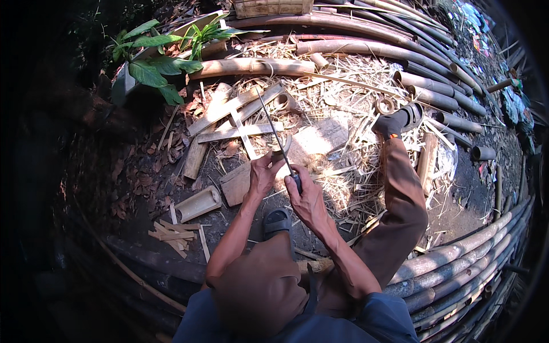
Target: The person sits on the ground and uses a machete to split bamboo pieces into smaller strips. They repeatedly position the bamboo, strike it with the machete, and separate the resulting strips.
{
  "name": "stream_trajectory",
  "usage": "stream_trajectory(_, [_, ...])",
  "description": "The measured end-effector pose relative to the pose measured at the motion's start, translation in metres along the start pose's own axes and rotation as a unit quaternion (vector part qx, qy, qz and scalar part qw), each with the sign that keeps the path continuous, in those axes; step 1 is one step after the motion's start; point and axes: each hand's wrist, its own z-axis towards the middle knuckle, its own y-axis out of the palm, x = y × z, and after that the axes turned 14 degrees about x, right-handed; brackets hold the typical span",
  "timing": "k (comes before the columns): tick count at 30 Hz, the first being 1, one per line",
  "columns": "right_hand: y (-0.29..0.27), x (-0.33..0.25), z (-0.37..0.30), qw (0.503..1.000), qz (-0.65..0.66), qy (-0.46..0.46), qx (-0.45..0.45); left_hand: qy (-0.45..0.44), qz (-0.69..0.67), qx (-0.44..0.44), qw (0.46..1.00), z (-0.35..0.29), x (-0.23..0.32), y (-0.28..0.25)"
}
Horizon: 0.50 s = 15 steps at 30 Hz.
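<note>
A long thin-bladed tool (270, 122) with a dark handle is gripped in my right hand (309, 197). Its narrow blade points up and to the left, away from me, crossing close beside my left hand (265, 176). The fingers of that left hand are closed around a short piece of bamboo (277, 156), mostly hidden by the hand. Just beyond my hands, a flat wooden board (317, 139) lies on the ground in sunlight. Crossed split bamboo slats (237, 123) rest to its left.
Shavings (337, 74) litter the ground. Bamboo poles (372, 47) lie along the far side, with more poles (457, 263) at near right. A half-split bamboo piece (198, 204) and small offcuts (174, 235) sit at left. A leafy plant (157, 63) grows at far left.
</note>
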Motion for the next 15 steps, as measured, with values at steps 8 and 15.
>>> stream_trajectory(8, [0.008,0.027,0.013,0.999,-0.014,-0.035,0.023,0.076,0.058,0.026,0.995,0.002,0.018,0.01])
stream_trajectory(15, [0.011,0.036,0.033,0.998,-0.059,-0.009,0.013,0.072,0.418,-0.036,0.905,-0.011,0.039,-0.034])
